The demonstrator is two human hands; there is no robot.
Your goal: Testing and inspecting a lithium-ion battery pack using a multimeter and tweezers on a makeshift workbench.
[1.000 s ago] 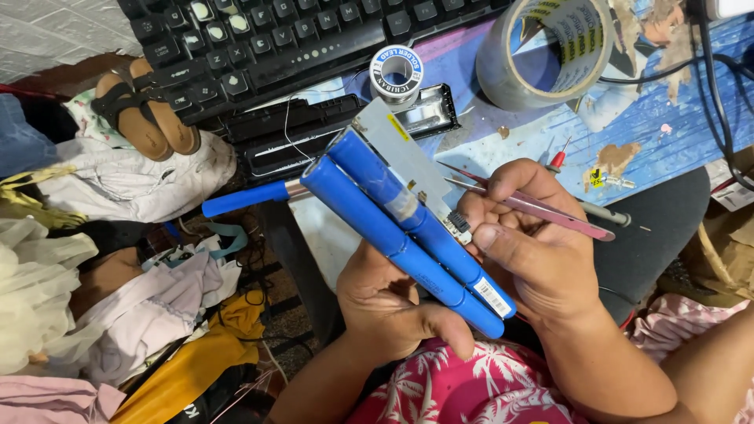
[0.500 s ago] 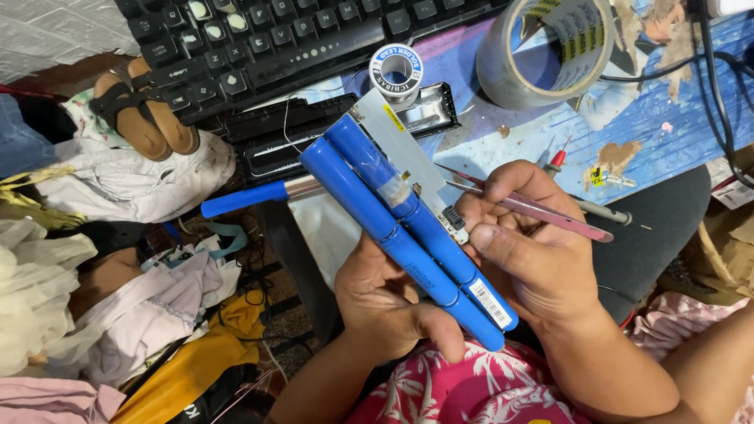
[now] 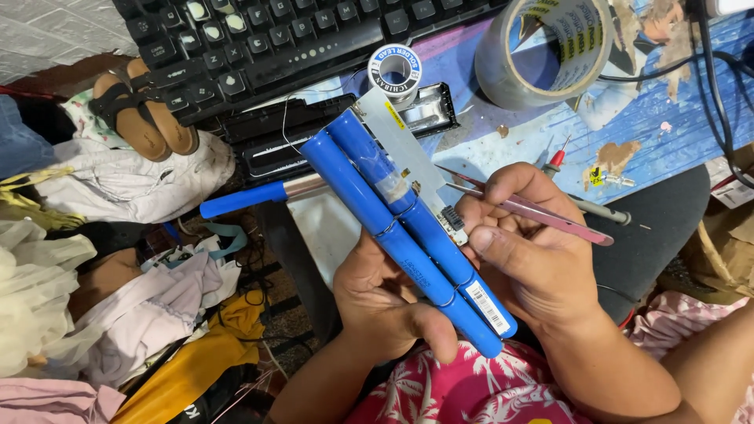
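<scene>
Going from left to right, a heap of clothes (image 3: 118, 314) is lying on the floor, with 2 sandals (image 3: 145, 110) above it, just beside the black keyboard (image 3: 259, 47) along the top edge.

The left hand (image 3: 393, 302) is cupping the blue battery pack (image 3: 400, 228) from below, its thumb curling over the lower cell near the barcode label; the pack is made of 2 long rows of cylindrical cells with a pale strip board along its upper side. Compared with a second ago, the pack is sitting a touch higher and is turned slightly, so the small connector (image 3: 453, 218) on the board is now facing the right hand more squarely. That looks like a repositioning for fine work at that spot, not a new step.

The right hand (image 3: 534, 259) is pinching pink tweezers (image 3: 534, 213), whose tips are reaching toward the connector and are nearly touching it.

The pack's far end is hanging just beside a spool of solder wire (image 3: 394, 69) and over a black casing (image 3: 314, 133), so there is little room for swinging it upward. A blue-handled tool (image 3: 243, 198) is poking out leftward from behind the pack. Further right, a roll of tape (image 3: 550, 47) and cables (image 3: 715, 86) are crowding the blue table (image 3: 667, 133); the open space is lying toward the lap.
</scene>
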